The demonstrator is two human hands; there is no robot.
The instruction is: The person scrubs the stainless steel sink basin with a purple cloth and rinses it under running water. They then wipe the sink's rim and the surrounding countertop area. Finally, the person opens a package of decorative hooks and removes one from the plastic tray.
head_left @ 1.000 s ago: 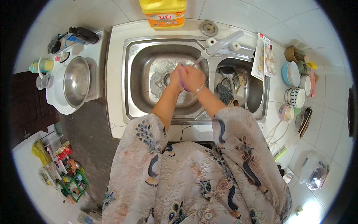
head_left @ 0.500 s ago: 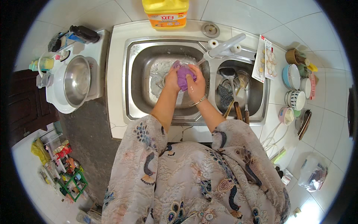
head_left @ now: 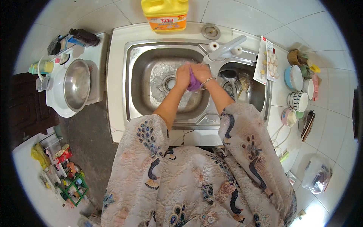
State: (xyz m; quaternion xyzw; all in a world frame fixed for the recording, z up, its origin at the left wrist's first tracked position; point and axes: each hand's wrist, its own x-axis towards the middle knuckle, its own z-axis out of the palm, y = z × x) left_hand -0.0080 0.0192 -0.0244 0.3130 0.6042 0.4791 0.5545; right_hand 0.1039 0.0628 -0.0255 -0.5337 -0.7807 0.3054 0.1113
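Note:
A wet purple cloth (head_left: 194, 83) is bunched between my two hands above the large sink basin (head_left: 141, 72). My left hand (head_left: 183, 76) closes round its left side, fingers wrapped. From the right, my right hand (head_left: 200, 72) grips it too, its fingers somewhat smeared by motion; a bracelet (head_left: 207, 81) circles that wrist. Just right of my hands, the pale faucet (head_left: 228, 47) reaches over the divider between the basins. Below and left of the cloth lies the round drain (head_left: 169, 81), with a crumpled translucent piece (head_left: 156, 89) beside it.
A yellow detergent jug (head_left: 166, 17) and a round metal lid (head_left: 211, 32) stand behind the sink. Utensils lie in the smaller right basin (head_left: 258, 94). Bowls (head_left: 294, 78) line the right counter, and a steel basin (head_left: 77, 85) sits at the left.
My hands have moved slightly right and up, toward the faucet, with the purple cloth. The cloth is squeezed into a narrower bundle, and my right hand now covers more of it.

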